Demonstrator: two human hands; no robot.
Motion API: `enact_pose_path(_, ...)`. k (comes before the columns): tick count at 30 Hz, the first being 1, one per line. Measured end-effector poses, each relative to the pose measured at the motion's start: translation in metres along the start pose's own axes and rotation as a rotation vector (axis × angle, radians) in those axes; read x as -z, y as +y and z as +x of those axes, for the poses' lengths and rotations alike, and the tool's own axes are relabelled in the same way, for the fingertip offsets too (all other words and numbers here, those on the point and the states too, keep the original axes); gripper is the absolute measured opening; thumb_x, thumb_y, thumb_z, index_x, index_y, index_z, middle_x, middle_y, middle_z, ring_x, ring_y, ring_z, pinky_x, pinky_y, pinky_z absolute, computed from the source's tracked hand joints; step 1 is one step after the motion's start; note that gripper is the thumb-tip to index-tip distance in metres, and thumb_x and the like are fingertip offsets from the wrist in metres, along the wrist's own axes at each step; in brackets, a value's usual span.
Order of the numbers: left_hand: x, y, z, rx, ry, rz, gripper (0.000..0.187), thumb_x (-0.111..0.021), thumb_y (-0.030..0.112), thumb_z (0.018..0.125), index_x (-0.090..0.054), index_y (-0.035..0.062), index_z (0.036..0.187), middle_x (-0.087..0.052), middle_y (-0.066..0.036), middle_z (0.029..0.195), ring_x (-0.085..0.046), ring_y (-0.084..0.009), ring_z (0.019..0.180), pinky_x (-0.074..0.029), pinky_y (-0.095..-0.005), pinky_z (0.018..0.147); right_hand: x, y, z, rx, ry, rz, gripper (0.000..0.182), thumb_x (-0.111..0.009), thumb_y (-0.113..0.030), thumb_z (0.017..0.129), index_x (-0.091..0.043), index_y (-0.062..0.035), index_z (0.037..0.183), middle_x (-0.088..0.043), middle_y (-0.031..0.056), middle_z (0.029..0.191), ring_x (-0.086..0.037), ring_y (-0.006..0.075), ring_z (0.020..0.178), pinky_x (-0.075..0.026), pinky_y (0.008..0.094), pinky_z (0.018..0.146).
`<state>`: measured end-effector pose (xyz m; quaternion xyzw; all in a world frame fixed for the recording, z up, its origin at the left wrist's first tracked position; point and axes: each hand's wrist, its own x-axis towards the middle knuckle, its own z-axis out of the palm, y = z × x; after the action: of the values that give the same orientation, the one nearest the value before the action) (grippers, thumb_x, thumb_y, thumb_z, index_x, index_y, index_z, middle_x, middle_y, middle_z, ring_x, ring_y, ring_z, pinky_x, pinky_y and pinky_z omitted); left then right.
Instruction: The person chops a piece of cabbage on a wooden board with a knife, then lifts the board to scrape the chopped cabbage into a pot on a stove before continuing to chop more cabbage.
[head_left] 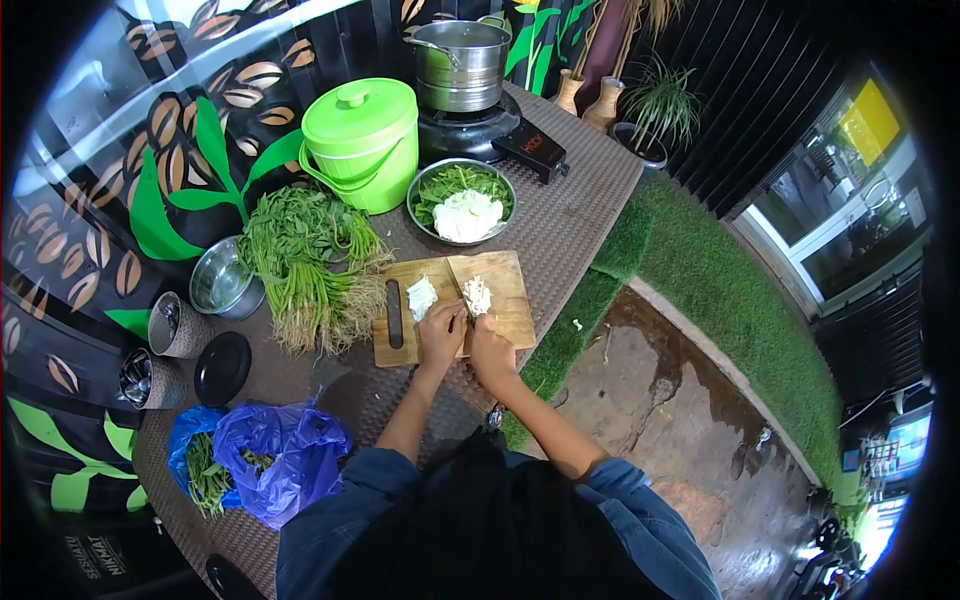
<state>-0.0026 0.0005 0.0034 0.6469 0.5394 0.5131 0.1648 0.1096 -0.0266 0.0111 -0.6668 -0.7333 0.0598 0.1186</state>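
Observation:
A wooden cutting board (515,325) lies in front of me. My right hand (490,352) is closed around the handle of a knife (457,278), whose blade points away across the board. My left hand (440,333) is beside the blade, fingers bent and pressed together; what they hold is hidden. Just beyond the left fingers sits a small pile of white sliced food (421,295). On the other side of the blade lie finely chopped white pieces (477,294). Behind the board, a metal bowl (462,240) holds green leaves (455,183) and more white slices (468,215).
Leafy greens with roots (310,265) lie left of the board, near a metal bowl (228,300). A lidded green bucket (365,150) and a pot (462,75) on a stove (460,135) stand behind. Blue plastic bags (280,460) are front left. The table edge (590,270) is at right.

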Motion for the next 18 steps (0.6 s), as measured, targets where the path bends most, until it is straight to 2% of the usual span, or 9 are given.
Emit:
enact_pose_path(3, 0.001, 0.003, -0.002, 0.005, 0.006, -0.007, 0.013, -0.065, 0.003, 0.080, -0.070, -0.0016, 0.090, -0.068, -0.014, 0.097, -0.065, -0.0314, 0.091, -0.051, -0.0362, 0.081, 0.010, 0.009, 0.010, -0.003, -0.047, 0.061, 0.025, -0.049, -0.019, 0.090, -0.046, 0.0027, 0.101, -0.066, 0.0210, 0.069, -0.068, 0.0347, 0.064, -0.055, 0.0432, 0.056)
enact_pose_path(5, 0.001, 0.005, -0.002, 0.059, 0.020, 0.019, 0.013, -0.065, 0.003, 0.079, -0.070, -0.0015, 0.091, -0.067, -0.013, 0.098, -0.065, -0.0313, 0.090, -0.051, -0.0358, 0.079, 0.023, 0.017, 0.017, -0.009, -0.169, 0.211, 0.029, -0.048, -0.023, 0.091, -0.046, 0.0040, 0.102, -0.066, 0.0241, 0.075, -0.068, 0.0384, 0.072, -0.055, 0.0458, 0.064)
enact_pose_path(8, 0.001, 0.003, -0.002, 0.068, -0.005, 0.020, 0.013, -0.066, 0.004, 0.079, -0.070, -0.0009, 0.091, -0.067, -0.012, 0.099, -0.065, -0.0309, 0.090, -0.051, -0.0357, 0.079, 0.043, 0.021, 0.020, 0.017, -0.252, 0.201, 0.033, -0.047, -0.026, 0.092, -0.045, 0.0052, 0.104, -0.065, 0.0272, 0.082, -0.067, 0.0408, 0.079, -0.054, 0.0477, 0.071)
enact_pose_path(12, 0.000, 0.002, -0.002, 0.065, 0.007, 0.017, 0.013, -0.066, 0.004, 0.079, -0.070, -0.0005, 0.091, -0.067, -0.012, 0.098, -0.065, -0.0303, 0.090, -0.051, -0.0358, 0.080, 0.027, 0.009, 0.005, -0.036, -0.228, 0.214, 0.032, -0.046, -0.023, 0.093, -0.044, 0.0038, 0.109, -0.065, 0.0271, 0.080, -0.065, 0.0438, 0.077, -0.052, 0.0508, 0.068)
enact_pose_path(14, -0.002, -0.002, -0.003, 0.058, -0.002, 0.028, 0.013, -0.065, 0.004, 0.080, -0.070, -0.0004, 0.091, -0.067, -0.012, 0.098, -0.065, -0.0298, 0.090, -0.051, -0.0359, 0.080, 0.016, -0.001, -0.003, -0.141, -0.176, 0.203, 0.030, -0.047, -0.022, 0.092, -0.043, 0.0039, 0.107, -0.065, 0.0266, 0.074, -0.066, 0.0426, 0.073, -0.054, 0.0490, 0.064)
enact_pose_path(15, -0.001, -0.001, -0.003, 0.062, -0.003, 0.030, 0.013, -0.065, 0.004, 0.080, -0.070, -0.0004, 0.091, -0.067, -0.012, 0.098, -0.065, -0.0298, 0.090, -0.051, -0.0359, 0.080, 0.008, -0.005, -0.006, -0.072, 0.013, 0.070, 0.028, -0.050, -0.020, 0.089, -0.046, 0.0034, 0.104, -0.066, 0.0181, 0.065, -0.068, 0.0326, 0.060, -0.055, 0.0420, 0.052)
enact_pose_path(18, 0.000, 0.002, -0.001, 0.054, -0.010, 0.028, 0.013, -0.066, 0.005, 0.080, -0.070, -0.0006, 0.090, -0.068, -0.011, 0.098, -0.065, -0.0296, 0.090, -0.051, -0.0355, 0.080, -0.001, -0.004, 0.002, -0.066, -0.060, 0.068, 0.026, -0.048, -0.020, 0.090, -0.046, 0.0026, 0.102, -0.066, 0.0201, 0.068, -0.068, 0.0348, 0.064, -0.055, 0.0431, 0.055)
